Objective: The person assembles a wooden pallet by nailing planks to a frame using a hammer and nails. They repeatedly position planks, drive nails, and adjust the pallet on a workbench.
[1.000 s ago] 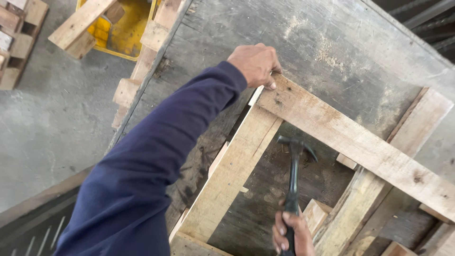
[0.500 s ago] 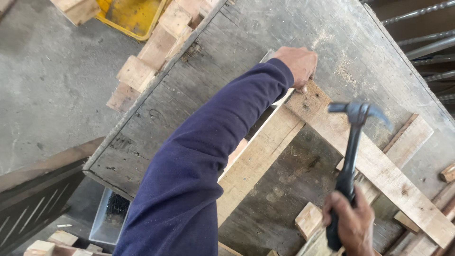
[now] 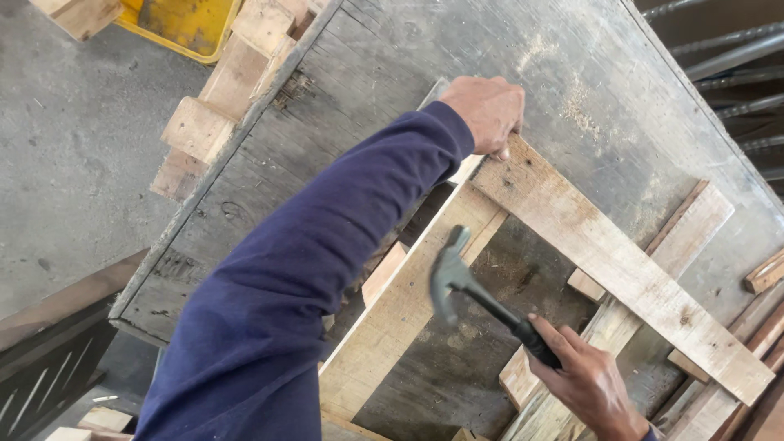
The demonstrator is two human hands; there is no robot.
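Floor: grey concrete (image 3: 73, 163), stained, left of bench.
Bench: worn grey board top (image 3: 392, 57), w/ sawdust patches, chipped edge.
Bin: yellow tray (image 3: 175, 20) on floor, upper left.
Offcuts: pale wood blocks (image 3: 196, 126) stacked along bench edge.
Right bkgd: dark metal rods (image 3: 735, 57), ribbed.
Lower left: dark slatted frame (image 3: 41, 376).
Light: even daylight, soft shadows.

Hammer (image 3: 457, 282) and plank (image 3: 621, 261)
Dark hammer tilted above the frame; pale plank (rough, knotty) lies slantwise across two other boards.
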